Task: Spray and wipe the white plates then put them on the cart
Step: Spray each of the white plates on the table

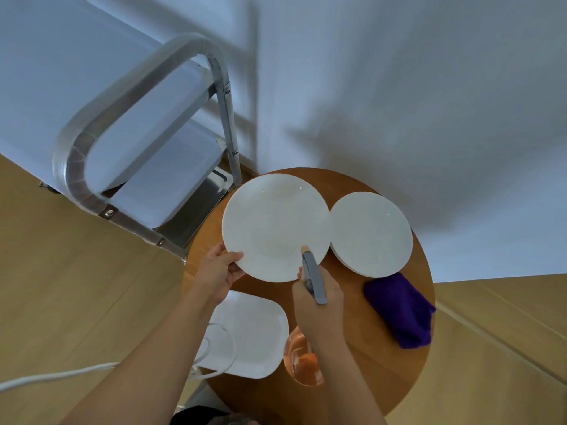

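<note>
We judge this the spraying step: our left hand (219, 269) pinches the near-left rim of the big plate (276, 227) above the round table (383, 357), our right hand (319, 305) grips one spray bottle (311, 277) aimed at it, so wiping with the one purple cloth (400, 309) comes next, with a stack of smaller plates (371, 234) to its right and one square plate (254, 332) nearer us, the cart (138, 142) far left.

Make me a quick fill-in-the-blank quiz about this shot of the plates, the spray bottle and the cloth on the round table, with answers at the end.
1. The left hand grips the rim of the large round ____.
2. The right hand holds the ____, its nozzle aimed at that plate.
3. The folded cloth on the round table is ____ in colour.
4. The square plate lies on the ____.

Missing words: plate; spray bottle; purple; table
</note>
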Motion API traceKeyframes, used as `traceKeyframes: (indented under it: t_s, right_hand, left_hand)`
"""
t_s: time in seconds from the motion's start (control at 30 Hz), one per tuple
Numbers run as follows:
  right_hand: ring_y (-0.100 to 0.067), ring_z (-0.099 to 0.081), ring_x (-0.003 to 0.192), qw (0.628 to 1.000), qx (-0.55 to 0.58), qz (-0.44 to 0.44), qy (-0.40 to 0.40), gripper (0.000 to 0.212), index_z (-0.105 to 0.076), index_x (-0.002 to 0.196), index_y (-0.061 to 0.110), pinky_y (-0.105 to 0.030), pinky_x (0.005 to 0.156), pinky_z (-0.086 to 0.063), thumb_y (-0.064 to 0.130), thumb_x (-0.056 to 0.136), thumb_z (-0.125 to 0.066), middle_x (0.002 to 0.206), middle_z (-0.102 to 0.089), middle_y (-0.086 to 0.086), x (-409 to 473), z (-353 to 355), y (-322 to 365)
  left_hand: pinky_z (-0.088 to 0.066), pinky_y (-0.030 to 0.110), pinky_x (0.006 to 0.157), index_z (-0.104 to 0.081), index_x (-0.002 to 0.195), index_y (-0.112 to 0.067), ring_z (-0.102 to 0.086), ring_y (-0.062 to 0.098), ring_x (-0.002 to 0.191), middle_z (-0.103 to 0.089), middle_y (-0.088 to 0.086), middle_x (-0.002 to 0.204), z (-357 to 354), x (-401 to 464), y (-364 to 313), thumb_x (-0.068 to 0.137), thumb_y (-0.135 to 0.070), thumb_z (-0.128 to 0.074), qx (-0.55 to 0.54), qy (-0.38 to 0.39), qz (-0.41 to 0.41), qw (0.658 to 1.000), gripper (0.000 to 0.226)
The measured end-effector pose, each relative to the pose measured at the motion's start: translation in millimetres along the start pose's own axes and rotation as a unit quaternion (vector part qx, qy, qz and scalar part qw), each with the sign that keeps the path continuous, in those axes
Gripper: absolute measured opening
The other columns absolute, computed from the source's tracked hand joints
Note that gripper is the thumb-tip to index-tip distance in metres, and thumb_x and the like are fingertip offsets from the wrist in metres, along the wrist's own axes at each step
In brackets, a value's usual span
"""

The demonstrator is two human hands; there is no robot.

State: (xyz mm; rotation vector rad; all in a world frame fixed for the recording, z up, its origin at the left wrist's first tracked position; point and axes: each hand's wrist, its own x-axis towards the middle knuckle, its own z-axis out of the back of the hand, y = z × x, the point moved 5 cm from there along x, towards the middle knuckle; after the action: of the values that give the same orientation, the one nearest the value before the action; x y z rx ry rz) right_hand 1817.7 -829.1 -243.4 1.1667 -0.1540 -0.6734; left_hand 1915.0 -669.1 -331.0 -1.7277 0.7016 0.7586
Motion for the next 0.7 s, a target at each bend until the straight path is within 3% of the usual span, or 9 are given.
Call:
traceKeyframes:
  t_s: [0.2, 0.4, 0.6, 0.7]
  right_hand:
    - [-0.003, -0.039, 0.045, 1.000, 0.001, -0.012, 0.020, 0.036, -0.042, 0.058, 0.024, -0.011, 0.043, -0.034, -0.002, 0.081, -0.055, 0.048, -0.042, 0.014, -7.2, 5.3, -3.8]
    - [-0.001, -0.041, 0.048, 0.995, -0.033, -0.038, 0.081, 0.030, -0.046, 0.066, 0.024, -0.010, 0.044, -0.035, 0.001, 0.082, -0.055, 0.056, -0.041, 0.008, -16.5, 18.6, -18.4]
    - [-0.009, -0.037, 0.046, 0.996, 0.003, -0.078, -0.048, 0.033, -0.045, 0.062, 0.019, -0.012, 0.041, -0.034, -0.003, 0.084, -0.057, 0.054, -0.042, 0.003, -19.3, 62.9, -37.7]
    - [-0.010, -0.038, 0.048, 0.993, 0.018, -0.096, -0.067, 0.035, -0.042, 0.065, 0.020, -0.008, 0.040, -0.035, -0.005, 0.085, -0.057, 0.057, -0.041, 0.001, -16.0, 77.6, -44.2]
  left_hand:
    - [-0.059, 0.031, 0.068, -0.056, 0.117, -0.018, -0.064, 0.026, 0.101, -0.061, 0.006, 0.120, -18.3, -11.7, 1.3, 0.092, 0.000, -0.055, -0.020, 0.017, -0.012, 1.000, 0.031]
    - [-0.059, 0.033, 0.069, -0.052, 0.131, -0.015, -0.060, 0.031, 0.110, -0.060, 0.008, 0.125, -32.8, -20.4, 3.6, 0.091, 0.002, -0.055, -0.041, 0.022, -0.016, 0.999, 0.043]
    - [-0.059, 0.034, 0.072, -0.056, 0.126, -0.020, -0.061, 0.029, 0.107, -0.061, 0.006, 0.123, -48.4, -26.0, 9.0, 0.090, 0.002, -0.056, -0.046, 0.039, -0.035, 0.998, 0.042]
    - [-0.059, 0.035, 0.074, -0.058, 0.117, -0.024, -0.061, 0.029, 0.108, -0.062, 0.005, 0.121, -57.2, -28.1, 15.4, 0.091, 0.003, -0.055, -0.045, 0.050, -0.039, 0.997, 0.038]
